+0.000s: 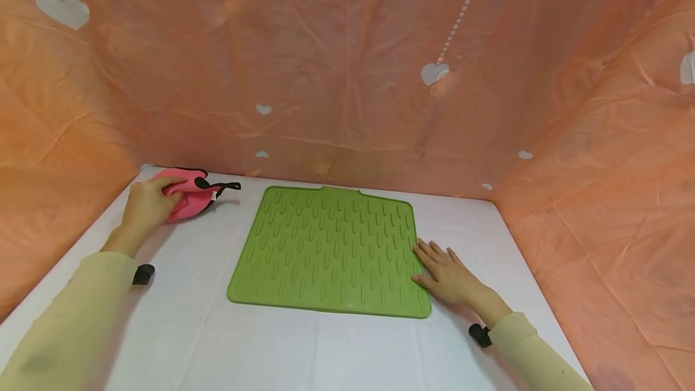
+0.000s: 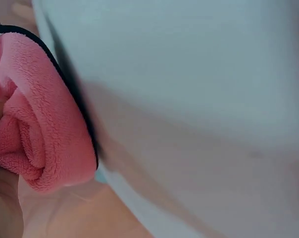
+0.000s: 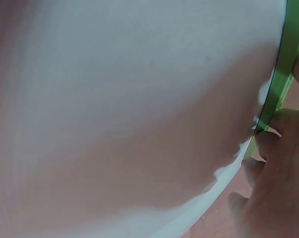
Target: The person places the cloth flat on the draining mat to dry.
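A pink plush cloth [image 1: 187, 198] with black edging and a black loop is at the table's back left; my left hand [image 1: 149, 201] grips it, thumb and fingers pinching its folds. The left wrist view shows the cloth [image 2: 65, 129] bunched, with part of the hand [image 2: 6, 203] at the edge. A green ridged mat [image 1: 331, 252] lies flat on the table. My right hand [image 1: 447, 276] rests at the mat's right edge, fingers spread. In the right wrist view the fingertips of this hand [image 3: 275, 183] touch the mat's rim [image 3: 283, 64].
The white table [image 1: 260, 349] is bordered by orange sheeting [image 1: 347, 107] with white hearts at the back and both sides. Black wrist-camera parts show under the left wrist [image 1: 143, 274] and right wrist [image 1: 480, 335].
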A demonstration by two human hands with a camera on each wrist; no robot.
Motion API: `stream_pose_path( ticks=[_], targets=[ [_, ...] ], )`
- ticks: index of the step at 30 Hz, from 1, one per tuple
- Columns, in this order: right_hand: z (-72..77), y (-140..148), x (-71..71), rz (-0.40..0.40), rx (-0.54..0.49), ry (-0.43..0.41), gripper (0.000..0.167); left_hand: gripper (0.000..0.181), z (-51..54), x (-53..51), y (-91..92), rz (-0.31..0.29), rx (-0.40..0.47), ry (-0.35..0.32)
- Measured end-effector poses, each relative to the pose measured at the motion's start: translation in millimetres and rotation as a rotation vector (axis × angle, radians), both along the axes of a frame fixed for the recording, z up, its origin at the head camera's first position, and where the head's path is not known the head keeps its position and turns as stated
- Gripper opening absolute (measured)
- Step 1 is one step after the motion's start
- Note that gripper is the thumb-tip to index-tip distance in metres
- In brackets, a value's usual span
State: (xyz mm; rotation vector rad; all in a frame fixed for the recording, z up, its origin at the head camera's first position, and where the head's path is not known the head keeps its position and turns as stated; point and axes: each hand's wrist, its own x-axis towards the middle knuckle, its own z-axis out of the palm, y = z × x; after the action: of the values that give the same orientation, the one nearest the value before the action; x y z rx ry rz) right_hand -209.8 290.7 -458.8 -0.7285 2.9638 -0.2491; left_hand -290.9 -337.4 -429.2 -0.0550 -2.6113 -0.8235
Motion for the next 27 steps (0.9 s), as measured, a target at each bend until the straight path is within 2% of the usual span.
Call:
stream_pose_path(
  ticks=[3, 8, 15, 21, 27],
  targets=[
    [0.0, 0.2, -0.2, 0.006, 0.000, 0.002, 0.071, 0.030, 8.8, 1.9, 1.5, 0.015, 0.008, 0.062],
    [-0.3, 0.5, -0.4, 0.015, 0.003, -0.001, 0.071, 0.033, 27.4, 5.9, 10.5, 0.021, 0.063, 0.121],
    [-1.6, -0.2, 0.0, 0.018, 0.012, -0.006, 0.071, 0.029, 51.4, 9.2, 43.6, -0.002, 0.160, 0.246],
    [-2.6, -1.6, 1.2, 0.029, 0.030, 0.004, 0.069, 0.026, 61.8, 7.5, 81.8, -0.084, 0.236, 0.365],
    [-1.0, -1.6, 1.1, 0.035, 0.038, 0.020, 0.070, 0.026, 65.9, 4.5, 122.6, -0.182, 0.283, 0.388]
  ],
)
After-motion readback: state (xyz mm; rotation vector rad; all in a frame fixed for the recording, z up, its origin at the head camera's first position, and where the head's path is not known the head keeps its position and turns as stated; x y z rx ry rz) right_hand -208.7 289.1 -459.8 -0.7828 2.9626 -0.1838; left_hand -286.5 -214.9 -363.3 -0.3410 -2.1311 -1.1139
